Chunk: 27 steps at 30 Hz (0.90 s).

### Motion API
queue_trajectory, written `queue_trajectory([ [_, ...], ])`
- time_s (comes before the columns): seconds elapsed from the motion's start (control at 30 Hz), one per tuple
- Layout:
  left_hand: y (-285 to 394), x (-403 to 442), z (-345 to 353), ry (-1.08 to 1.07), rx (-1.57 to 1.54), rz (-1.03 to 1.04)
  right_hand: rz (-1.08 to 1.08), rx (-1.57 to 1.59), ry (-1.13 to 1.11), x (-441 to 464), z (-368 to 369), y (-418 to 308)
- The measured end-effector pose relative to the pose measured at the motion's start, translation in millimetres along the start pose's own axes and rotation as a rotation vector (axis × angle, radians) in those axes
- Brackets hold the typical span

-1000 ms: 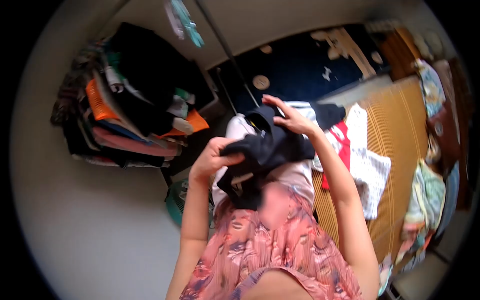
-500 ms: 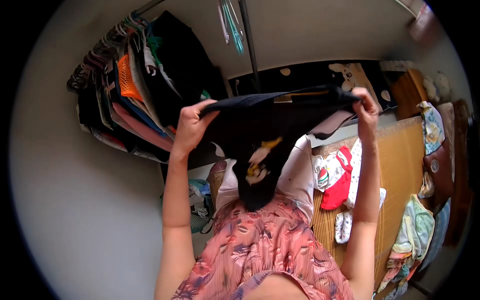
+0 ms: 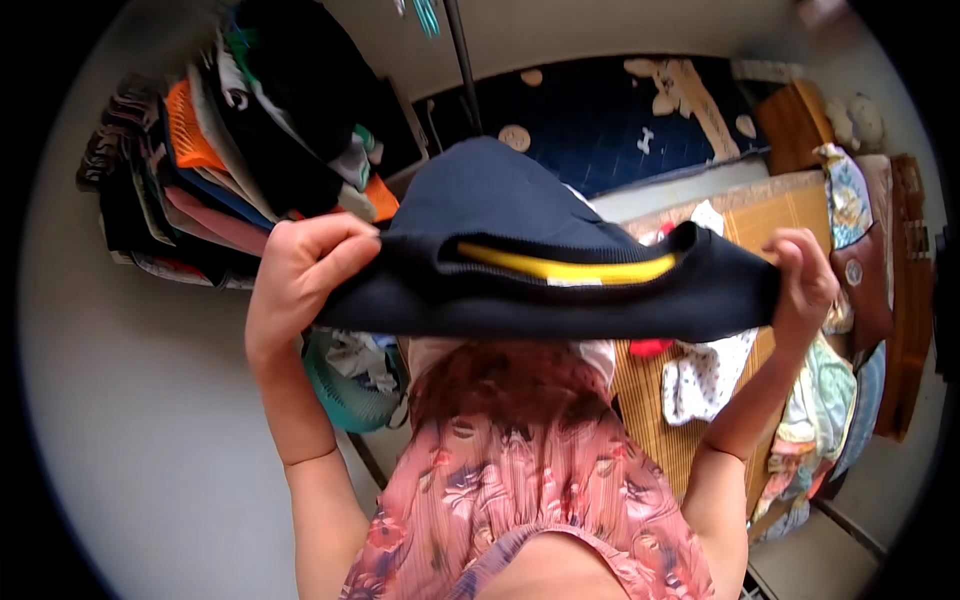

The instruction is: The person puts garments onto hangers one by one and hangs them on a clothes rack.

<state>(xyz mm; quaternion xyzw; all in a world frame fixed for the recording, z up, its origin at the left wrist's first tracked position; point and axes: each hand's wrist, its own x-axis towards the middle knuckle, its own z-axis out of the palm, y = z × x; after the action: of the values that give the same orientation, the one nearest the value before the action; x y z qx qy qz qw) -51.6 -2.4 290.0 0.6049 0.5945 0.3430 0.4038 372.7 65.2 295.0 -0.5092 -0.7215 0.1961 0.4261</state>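
Note:
Stretched between both hands in front of my body is a black sweatshirt [image 3: 500, 190], its ribbed neckline with yellow tape and a white label facing up. My left hand [image 3: 305, 280] is closed on one shoulder of it. On the other shoulder, my right hand [image 3: 805, 285] has its fingers curled tight. The body of the garment billows away from me over my lap, and the print on its front is out of sight. Beyond the right forearm, a white spotted baby garment [image 3: 708, 380] lies on a woven mat [image 3: 648, 400], with a bit of red cloth partly hidden under the sweatshirt.
Hanging clothes [image 3: 215, 190] crowd a rack at the left. Below them stands a teal basket [image 3: 345, 390] with cloth inside. A metal pole [image 3: 460, 60] rises behind the sweatshirt, near a dark patterned mat [image 3: 585, 120]. Pale green clothes [image 3: 820, 395] lie at the right edge.
The sweatshirt has come lower and nearer, with its neckline turned up and its hem swung outward. My hands have moved down and farther apart, still gripping the shoulders.

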Motion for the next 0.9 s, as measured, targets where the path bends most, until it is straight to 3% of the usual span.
queue_trajectory([
  [0.03, -13.8, 8.1, 12.6, 0.04, 0.105, 0.038, 0.033, -0.123, 0.035, -9.2, 17.3, 14.4],
  [0.1, -67.0, 23.4, 51.3, 0.211, 0.289, -0.076, 0.086, -0.364, 0.014, -30.1, 62.7, 55.7],
  [0.13, -105.0, 25.2, 68.9, 0.26, 0.574, 0.047, 0.119, -0.479, -0.05, -47.1, 86.8, 77.2],
  [0.17, -126.1, 22.7, 84.9, 0.233, 0.66, 0.224, -0.053, -0.32, -0.084, -62.5, 108.6, 96.8],
  [0.2, -144.3, 18.0, 103.2, 0.164, 0.534, 0.178, -0.043, -0.31, -0.22, -75.5, 124.0, 100.3],
  [0.23, -158.9, 10.8, 121.4, 0.078, 0.494, 0.216, -0.024, -0.095, -0.354, -87.7, 141.5, 99.7],
  [0.27, -171.6, 4.6, 130.0, -0.149, 0.469, 0.143, -0.116, -0.11, -0.484, -101.7, 155.9, 109.6],
  [0.33, -185.5, -13.8, 142.9, -0.277, 0.551, 0.163, -0.124, -0.229, -0.646, -128.7, 170.1, 112.8],
  [0.4, -190.1, -22.8, 141.0, -0.278, 0.459, 0.087, -0.093, -0.188, -0.654, -130.3, 160.8, 109.0],
  [0.47, -189.4, -30.9, 142.4, -0.071, 0.354, 0.016, -0.035, -0.197, -0.674, -126.4, 148.7, 100.2],
  [0.57, -191.7, -28.0, 161.4, 0.214, 0.223, -0.096, -0.12, -0.201, -0.717, -124.9, 148.6, 86.8],
  [0.67, -205.2, -12.3, 155.4, 0.026, 0.442, -0.07, -0.175, -0.28, -0.724, -128.7, 163.6, 106.7],
  [0.73, -192.3, -6.9, 134.2, 0.057, 0.486, 0.003, -0.191, -0.245, -0.687, -108.8, 153.1, 100.5],
  [0.8, -164.5, -18.8, 105.1, -0.043, 0.516, 0.039, -0.247, -0.31, -0.573, -98.7, 134.2, 96.8],
  [0.87, -143.7, -39.8, 89.5, -0.263, 0.557, 0.072, -0.126, -0.265, -0.81, -103.4, 117.1, 91.8],
  [0.9, -138.1, -50.7, 88.5, -0.462, 0.543, -0.047, -0.053, -0.224, -0.89, -110.3, 113.8, 95.3],
])
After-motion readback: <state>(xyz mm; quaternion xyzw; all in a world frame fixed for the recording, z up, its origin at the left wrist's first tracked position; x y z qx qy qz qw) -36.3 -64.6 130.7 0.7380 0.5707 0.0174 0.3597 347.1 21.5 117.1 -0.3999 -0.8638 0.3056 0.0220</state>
